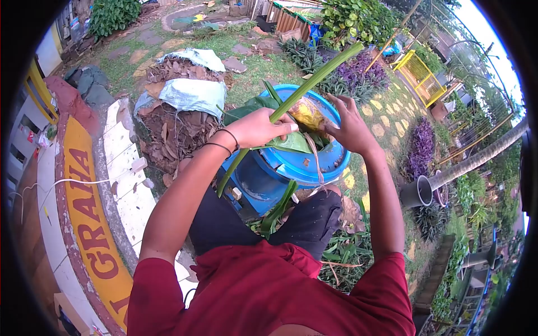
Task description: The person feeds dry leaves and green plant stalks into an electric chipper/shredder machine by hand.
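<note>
My left hand [262, 129] is closed around a long green leaf stalk [319, 75], which slants from my knee up past the far rim of a blue bin [330, 171]. My right hand [356, 126] is over the right side of the bin, fingers apart, its thumb tip at a yellow-brown leaf [307, 115]. Beneath my left hand a broad green leaf [291, 143] lies across the bin top, with a dry strip [316, 159] hanging beside it. Another folded green leaf piece [278, 208] rests between my legs.
Left of the bin are heaped dry leaves [168, 134] with white sacks [193, 96] over them. A low tiled ledge [126, 168] curves along my left, crossed by a white cable [84, 181]. Cut greenery [350, 255] lies near my right knee; a grey pot [416, 192] stands farther right.
</note>
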A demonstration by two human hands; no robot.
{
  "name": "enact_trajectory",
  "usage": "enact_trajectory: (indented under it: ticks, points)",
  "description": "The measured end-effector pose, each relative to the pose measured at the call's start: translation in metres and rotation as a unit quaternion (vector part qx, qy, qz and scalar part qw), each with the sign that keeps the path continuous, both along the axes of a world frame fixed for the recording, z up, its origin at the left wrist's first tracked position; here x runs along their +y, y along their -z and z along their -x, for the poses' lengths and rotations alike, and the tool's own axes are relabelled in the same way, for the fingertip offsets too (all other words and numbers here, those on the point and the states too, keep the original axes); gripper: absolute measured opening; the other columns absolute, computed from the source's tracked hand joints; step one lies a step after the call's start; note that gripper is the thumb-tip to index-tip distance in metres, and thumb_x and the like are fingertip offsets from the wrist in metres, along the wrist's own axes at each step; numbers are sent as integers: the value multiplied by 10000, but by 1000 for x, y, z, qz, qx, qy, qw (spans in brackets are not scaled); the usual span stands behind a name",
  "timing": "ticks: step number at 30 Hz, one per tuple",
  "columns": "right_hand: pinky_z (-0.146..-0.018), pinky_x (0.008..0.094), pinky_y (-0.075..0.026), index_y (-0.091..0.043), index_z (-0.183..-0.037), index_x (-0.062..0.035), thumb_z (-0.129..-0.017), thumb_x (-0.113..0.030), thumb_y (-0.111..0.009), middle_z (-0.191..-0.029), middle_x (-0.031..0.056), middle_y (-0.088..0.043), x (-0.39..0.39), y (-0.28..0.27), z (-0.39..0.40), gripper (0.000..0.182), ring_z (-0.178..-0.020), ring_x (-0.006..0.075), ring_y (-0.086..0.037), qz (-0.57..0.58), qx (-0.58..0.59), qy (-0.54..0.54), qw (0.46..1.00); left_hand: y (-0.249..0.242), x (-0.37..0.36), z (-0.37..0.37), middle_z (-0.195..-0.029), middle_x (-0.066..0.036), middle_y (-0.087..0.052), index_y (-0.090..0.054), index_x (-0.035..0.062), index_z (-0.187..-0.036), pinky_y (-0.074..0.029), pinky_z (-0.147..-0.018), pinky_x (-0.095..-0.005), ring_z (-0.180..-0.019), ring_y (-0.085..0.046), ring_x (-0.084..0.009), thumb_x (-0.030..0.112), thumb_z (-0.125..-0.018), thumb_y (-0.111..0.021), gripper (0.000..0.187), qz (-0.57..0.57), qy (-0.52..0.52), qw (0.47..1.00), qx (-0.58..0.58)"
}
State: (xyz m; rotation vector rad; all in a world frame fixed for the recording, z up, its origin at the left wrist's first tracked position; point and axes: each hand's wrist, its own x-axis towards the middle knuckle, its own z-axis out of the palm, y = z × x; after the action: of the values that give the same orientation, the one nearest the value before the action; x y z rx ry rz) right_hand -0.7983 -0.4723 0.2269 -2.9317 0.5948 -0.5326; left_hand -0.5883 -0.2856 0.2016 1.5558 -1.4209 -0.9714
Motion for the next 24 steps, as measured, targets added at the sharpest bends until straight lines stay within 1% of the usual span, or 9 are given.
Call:
enact_trajectory:
  ticks: [3,5,11,13,17,18,21,22,24]
  points:
    - [-999,477,-450,-462,-1429,-89,-863,-220,-699,-1264,231,-571,-7,43,-17,627,-1229,422,-503,-35,103,-23,994,0,0,2,-820,43,-609,-685,113,-1160,-390,-549,-233,-629,-469,-48,441,-975,-616,382,-3,-1,1000,5]
    - [-889,475,-500,-589,-1211,-66,-862,-171,-657,-1031,194,-692,1,56,-31,371,-1041,401,-628,-44,131,-54,989,-1,0,1,-822,43,-606,-683,117,-1181,-381,-546,-231,-629,-463,-48,439,-977,-614,388,-3,-5,1000,3]
    - [-830,473,-535,-673,-1017,-32,-811,-92,-632,-971,210,-707,23,25,-51,218,-965,393,-669,23,246,-32,968,9,-3,-1,-840,46,-601,-679,122,-1199,-398,-558,-233,-707,-489,-46,427,-984,-605,381,50,20,998,18]
    - [-856,463,-534,-696,-972,-18,-793,-67,-617,-981,217,-712,32,8,-57,202,-979,390,-672,-86,304,-59,947,-1,2,2,-846,45,-599,-679,122,-1194,-406,-566,-235,-715,-495,-49,427,-985,-603,377,19,16,999,27]
    - [-822,440,-535,-709,-1047,-20,-800,-74,-613,-990,204,-722,8,36,-72,270,-959,355,-695,-119,318,-83,937,-10,3,8,-862,41,-594,-679,127,-1184,-427,-587,-239,-727,-513,-59,419,-990,-596,361,-43,-18,999,19]
    - [-805,436,-533,-718,-1077,-21,-824,-129,-630,-987,198,-726,-36,90,-83,288,-961,348,-699,-98,353,-125,922,-11,3,8,-862,41,-594,-679,127,-1184,-427,-587,-239,-727,-513,-59,419,-990,-596,361,-45,-17,999,17]
    - [-783,480,-517,-697,-1018,-3,-835,-165,-642,-956,227,-711,-27,69,-77,250,-932,397,-678,-67,344,-66,934,-10,4,8,-865,43,-592,-679,126,-1188,-431,-589,-236,-734,-519,-57,424,-992,-588,368,-39,-13,999,23]
    - [-841,458,-534,-662,-1203,-18,-855,-190,-666,-1089,240,-698,-34,70,-82,389,-996,379,-682,-40,348,-68,934,-9,5,7,-868,44,-592,-679,125,-1191,-431,-590,-234,-739,-520,-55,427,-994,-585,373,-40,-12,999,23]
    - [-876,443,-536,-621,-1272,-14,-870,-198,-673,-1154,241,-679,-34,36,-72,445,-1023,368,-680,-38,270,-86,958,-10,6,6,-871,46,-591,-678,124,-1194,-431,-591,-232,-744,-521,-53,431,-995,-581,378,-42,-9,999,24]
